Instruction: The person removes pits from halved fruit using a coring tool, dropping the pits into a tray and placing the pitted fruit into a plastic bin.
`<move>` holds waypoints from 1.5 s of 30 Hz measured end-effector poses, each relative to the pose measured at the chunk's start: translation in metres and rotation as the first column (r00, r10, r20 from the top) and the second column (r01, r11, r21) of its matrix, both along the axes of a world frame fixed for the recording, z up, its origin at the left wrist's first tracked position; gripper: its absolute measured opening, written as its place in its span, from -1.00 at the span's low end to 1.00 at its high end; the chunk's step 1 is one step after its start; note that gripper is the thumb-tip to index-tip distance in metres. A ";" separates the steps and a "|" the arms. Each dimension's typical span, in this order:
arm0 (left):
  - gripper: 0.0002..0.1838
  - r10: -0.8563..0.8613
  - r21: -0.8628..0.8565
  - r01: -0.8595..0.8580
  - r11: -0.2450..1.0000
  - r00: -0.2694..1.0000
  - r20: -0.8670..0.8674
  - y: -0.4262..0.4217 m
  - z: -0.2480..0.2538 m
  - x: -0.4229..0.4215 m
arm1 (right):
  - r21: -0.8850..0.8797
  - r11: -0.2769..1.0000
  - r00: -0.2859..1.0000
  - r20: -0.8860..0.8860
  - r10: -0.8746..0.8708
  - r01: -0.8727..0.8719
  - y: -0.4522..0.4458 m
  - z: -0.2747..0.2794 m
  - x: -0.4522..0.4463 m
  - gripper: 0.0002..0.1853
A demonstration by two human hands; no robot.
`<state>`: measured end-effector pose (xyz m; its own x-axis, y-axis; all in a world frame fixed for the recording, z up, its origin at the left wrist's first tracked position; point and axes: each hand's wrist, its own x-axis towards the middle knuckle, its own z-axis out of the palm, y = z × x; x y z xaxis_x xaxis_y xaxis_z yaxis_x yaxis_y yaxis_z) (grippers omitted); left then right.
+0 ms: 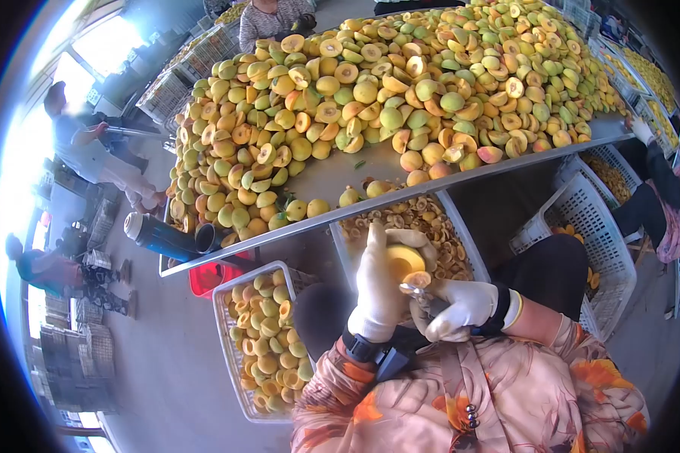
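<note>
My left hand (378,287), in a white glove, holds a halved yellow fruit (405,262) with its cut face turned up. My right hand (458,309), also gloved, is closed around a small metal tool (423,296). At the tool's tip, touching or just beside the fruit half, is a small round brownish-orange piece (417,279). Both hands are above a white crate (461,234) of brown pits and scraps, in front of the metal table's edge (400,199).
Halved fruit (370,90) is heaped on the table. A crate of halves (268,340) stands at lower left, near a red bucket (211,278). A blue thermos (157,235) lies at the table corner. Another crate (608,249) is at right. Several people are around.
</note>
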<state>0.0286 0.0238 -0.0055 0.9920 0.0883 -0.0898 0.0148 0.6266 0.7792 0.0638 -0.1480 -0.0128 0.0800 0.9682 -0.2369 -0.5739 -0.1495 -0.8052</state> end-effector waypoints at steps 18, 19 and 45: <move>-0.47 0.971 0.954 0.298 -0.044 0.239 -0.030 0.339 -0.151 -0.246 | -0.512 0.804 0.654 0.725 0.216 0.302 0.009 -0.106 0.002 -0.50; -0.41 0.983 0.925 0.377 -0.047 0.183 -0.024 0.349 -0.169 -0.252 | -0.518 0.803 0.605 0.751 0.263 0.294 0.015 -0.097 0.004 -0.51; -0.43 0.265 0.828 -0.046 -0.559 0.936 0.231 0.332 -0.061 0.242 | -0.449 0.855 0.597 0.770 0.223 0.260 0.011 -0.142 0.048 -0.37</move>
<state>0.2701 0.3561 -0.0664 0.8935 0.2837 0.3480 0.2562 -0.9587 0.1239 0.1122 -0.1370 -0.1547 0.4789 0.7349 -0.4802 0.2297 -0.6329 -0.7394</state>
